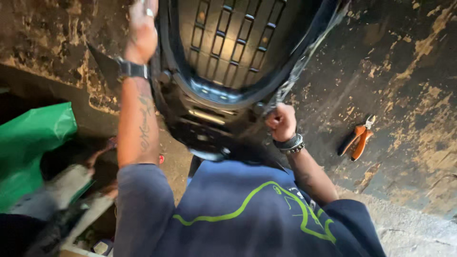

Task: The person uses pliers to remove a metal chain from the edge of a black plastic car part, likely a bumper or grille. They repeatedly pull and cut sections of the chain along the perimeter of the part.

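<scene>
Navy sleeves, black wristwatch (132, 69), beaded bracelet (291, 143) (forearm tattoo too)

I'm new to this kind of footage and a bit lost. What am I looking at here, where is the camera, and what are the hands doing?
There is one picture, taken by a camera worn on a person's head and looking down, so you see their own arms and blue shirt from above.

Both bare hands grip a large black plastic panel with a slotted grille in it, probably a vehicle part. The left hand, with a dark watch on that wrist, holds the panel's left edge high up. The right hand, with bracelets on the wrist, is closed on the lower right rim.

Below is a stained, dark floor. On it, to the right, lie orange-handled pliers. At the left sits a green plastic bag beside some blurred clutter.
</scene>
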